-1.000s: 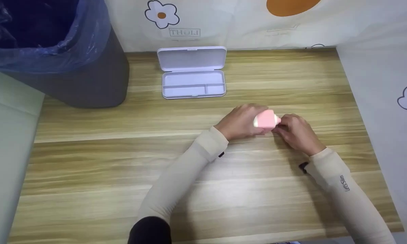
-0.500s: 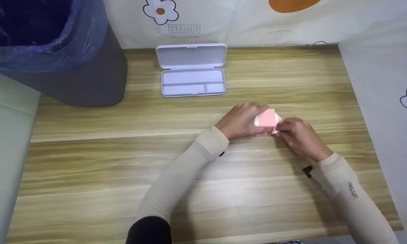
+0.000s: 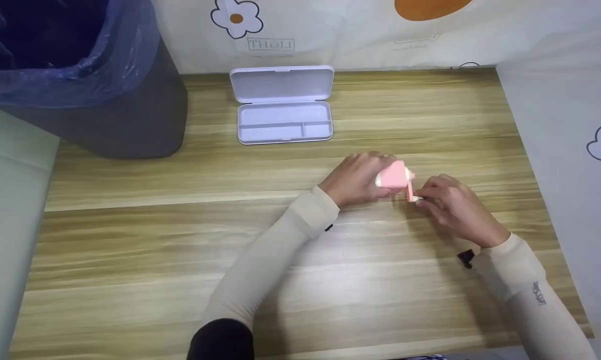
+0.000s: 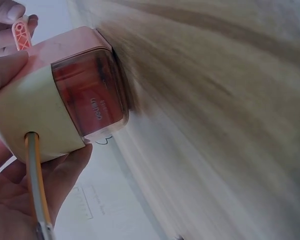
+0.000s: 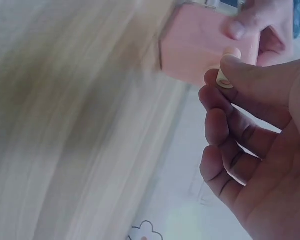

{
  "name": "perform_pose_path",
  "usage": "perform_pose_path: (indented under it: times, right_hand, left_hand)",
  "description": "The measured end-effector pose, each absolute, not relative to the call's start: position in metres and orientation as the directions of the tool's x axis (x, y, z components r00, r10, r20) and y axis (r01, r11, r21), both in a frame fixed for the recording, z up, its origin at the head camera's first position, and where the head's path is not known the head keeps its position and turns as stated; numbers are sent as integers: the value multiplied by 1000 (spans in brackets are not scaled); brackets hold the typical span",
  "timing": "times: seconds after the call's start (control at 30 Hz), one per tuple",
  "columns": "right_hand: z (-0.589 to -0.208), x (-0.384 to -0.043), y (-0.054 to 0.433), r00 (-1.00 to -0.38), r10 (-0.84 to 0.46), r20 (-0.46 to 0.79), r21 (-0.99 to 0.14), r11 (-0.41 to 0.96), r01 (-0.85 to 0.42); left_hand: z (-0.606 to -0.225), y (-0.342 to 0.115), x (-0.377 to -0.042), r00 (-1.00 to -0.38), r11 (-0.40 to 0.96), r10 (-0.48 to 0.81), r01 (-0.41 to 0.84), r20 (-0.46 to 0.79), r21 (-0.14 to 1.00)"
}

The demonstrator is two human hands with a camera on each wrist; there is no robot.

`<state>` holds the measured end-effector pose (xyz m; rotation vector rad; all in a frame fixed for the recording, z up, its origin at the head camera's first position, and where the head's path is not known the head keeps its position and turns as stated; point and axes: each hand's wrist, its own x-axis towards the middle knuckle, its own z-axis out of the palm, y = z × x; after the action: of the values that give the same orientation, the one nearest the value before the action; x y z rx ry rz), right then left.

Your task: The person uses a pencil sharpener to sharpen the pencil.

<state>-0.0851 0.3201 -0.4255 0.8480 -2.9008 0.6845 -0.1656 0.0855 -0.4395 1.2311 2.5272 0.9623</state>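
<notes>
In the head view my left hand (image 3: 353, 180) grips a pink and cream pencil sharpener (image 3: 392, 175), low over or on the table; I cannot tell which. A pencil (image 4: 36, 185) sticks out of the hole in its cream face (image 4: 27, 112). The see-through drawer (image 4: 92, 95) shows dark red in the left wrist view. On the other side, my right hand (image 3: 455, 207) pinches the pale knob (image 5: 224, 80) of the crank (image 3: 409, 192) between thumb and forefinger. Its other fingers are loosely curled. In the head view the pencil is hidden behind my left hand.
A pale lilac pencil case (image 3: 285, 139) lies open near the back edge of the wooden table (image 3: 180, 240). At the back left stands a grey bin (image 3: 150, 120) with a blue bag. Patterned sheeting (image 3: 360, 40) covers the back wall.
My right hand has moved a little right and toward the front, as the crank turned to point downward in the head view. My left hand and the sharpener have stayed almost still.
</notes>
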Motion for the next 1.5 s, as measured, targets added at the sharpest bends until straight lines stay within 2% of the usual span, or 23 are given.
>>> perform_pose_path:
  times: [0.9,1.07,1.27,1.5]
  right_hand:
    - [-409,-90,323,-821,-439,365,-323,767,-554]
    - [-410,-98,319,-814,-406,417,-313,776,-547]
    - [-406,-115,317,-829,-394,396,-290,803,-520]
    - [-410,-121,316,-846,-354,398,-321,810,-490]
  left_hand:
    - [-436,88,-164,-627,431,768,657,131,618]
    - [-436,86,-166,-619,441,772,684,144,580]
    - [-439,88,-164,-622,453,773,677,122,580]
    - [-437,87,-165,-625,457,771,677,123,577]
